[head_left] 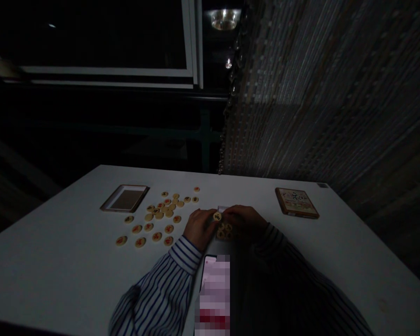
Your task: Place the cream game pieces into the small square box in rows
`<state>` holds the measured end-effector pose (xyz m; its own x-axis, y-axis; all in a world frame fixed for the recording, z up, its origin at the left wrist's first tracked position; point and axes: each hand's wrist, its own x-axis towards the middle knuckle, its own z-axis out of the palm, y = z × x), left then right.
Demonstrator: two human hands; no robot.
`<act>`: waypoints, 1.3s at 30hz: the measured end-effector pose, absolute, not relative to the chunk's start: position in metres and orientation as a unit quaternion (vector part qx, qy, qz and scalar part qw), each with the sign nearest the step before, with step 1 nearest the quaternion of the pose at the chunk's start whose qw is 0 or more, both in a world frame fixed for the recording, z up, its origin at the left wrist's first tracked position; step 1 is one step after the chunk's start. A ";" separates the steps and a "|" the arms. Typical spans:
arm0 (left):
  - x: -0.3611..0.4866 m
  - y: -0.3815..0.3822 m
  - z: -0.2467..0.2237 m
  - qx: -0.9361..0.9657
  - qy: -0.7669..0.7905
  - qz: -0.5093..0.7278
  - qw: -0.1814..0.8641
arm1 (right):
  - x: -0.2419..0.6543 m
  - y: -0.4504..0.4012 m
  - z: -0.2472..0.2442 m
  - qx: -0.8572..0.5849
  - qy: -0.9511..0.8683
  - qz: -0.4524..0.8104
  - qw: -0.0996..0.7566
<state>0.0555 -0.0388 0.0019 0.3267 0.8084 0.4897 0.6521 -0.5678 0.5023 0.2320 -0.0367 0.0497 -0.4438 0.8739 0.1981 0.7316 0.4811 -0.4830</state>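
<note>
Between the fingertips of my left hand (201,227) is a round Chinese chess piece (217,216) with a dark character on its face. My right hand (245,219) is curled just to the right of that piece; shadow hides whether its fingers hold anything. Below both hands several more chess pieces (224,230) sit close together in a small box (224,208), whose pale far edge shows between the hands. To the left, loose chess pieces (169,208) lie scattered, some with red or dark characters up, others showing plain faces.
A shallow open box lid (145,192) rests at the left on the white table (73,242). On the right lies a flat printed box (297,202). A lit phone (210,280) lies in front of me between my forearms. A bead curtain (283,93) hangs behind the table.
</note>
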 end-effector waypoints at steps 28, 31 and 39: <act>0.062 -0.048 -0.009 0.691 0.461 0.468 0.302 | 0.227 -0.033 0.029 -0.448 -0.800 0.291 0.274; 0.064 -0.048 -0.010 0.656 0.464 0.475 0.360 | 0.227 -0.032 0.029 -0.435 -0.823 0.259 0.257; 0.064 -0.046 -0.008 0.616 0.480 0.480 0.400 | 0.225 -0.034 0.035 -0.412 -0.852 0.224 0.231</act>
